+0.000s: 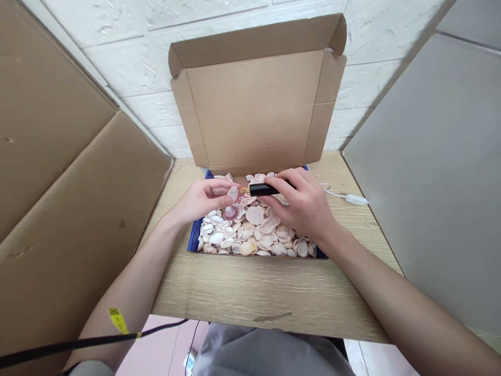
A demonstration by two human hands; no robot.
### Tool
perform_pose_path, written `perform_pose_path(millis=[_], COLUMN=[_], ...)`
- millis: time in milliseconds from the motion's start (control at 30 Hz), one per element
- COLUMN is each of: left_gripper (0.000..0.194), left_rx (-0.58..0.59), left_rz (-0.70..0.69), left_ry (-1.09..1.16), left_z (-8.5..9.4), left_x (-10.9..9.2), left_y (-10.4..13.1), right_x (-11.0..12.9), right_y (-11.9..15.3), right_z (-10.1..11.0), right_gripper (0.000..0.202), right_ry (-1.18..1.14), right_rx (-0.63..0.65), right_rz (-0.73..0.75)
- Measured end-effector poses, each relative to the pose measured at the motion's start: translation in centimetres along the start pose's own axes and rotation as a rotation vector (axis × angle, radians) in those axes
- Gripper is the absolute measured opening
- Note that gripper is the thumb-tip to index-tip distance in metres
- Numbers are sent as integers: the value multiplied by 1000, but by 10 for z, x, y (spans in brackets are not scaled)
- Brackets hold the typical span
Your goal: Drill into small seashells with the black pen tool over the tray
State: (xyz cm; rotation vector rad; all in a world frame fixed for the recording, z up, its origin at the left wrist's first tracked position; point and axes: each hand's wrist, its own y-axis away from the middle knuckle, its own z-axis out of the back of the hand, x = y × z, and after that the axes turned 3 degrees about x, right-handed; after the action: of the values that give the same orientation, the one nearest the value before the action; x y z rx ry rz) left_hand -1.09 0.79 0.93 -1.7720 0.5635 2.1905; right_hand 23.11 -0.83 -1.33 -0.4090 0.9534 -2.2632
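My left hand (209,197) pinches a small white seashell (233,193) between thumb and fingers, over the left part of a shallow box (194,237) full of shells. My right hand (299,196) is wrapped round a black-handled tool (261,189), held nearly level. Its thin gold-coloured tip (244,190) points left at the shell; whether they touch I cannot tell. Just below the pinched shell sits a purplish shell (230,212). White and cream shells (246,235) fill the front of the box, with a larger round speckled shell (255,215) near the middle.
The box's brown cardboard lid (254,109) stands raised against the white brick-patterned wall (117,68). A white cord with an inline switch (356,199) lies on the wooden tabletop (250,287) at right. Cardboard (78,172) borders the left, a grey panel (434,146) the right. A black cable (70,345) crosses the lower left.
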Motion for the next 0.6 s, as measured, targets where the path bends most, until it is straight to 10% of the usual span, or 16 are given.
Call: perform_pose_path(millis=[600], left_gripper=[36], left_rx=[1], left_rz=[-38], left_ry=[80], left_z=[-12], left_x=[0], left_y=[1], right_x=[-1], right_y=[1], right_z=[-1], right_gripper=[27], right_ry=[-42], right_rx=[79], right_rz=[62])
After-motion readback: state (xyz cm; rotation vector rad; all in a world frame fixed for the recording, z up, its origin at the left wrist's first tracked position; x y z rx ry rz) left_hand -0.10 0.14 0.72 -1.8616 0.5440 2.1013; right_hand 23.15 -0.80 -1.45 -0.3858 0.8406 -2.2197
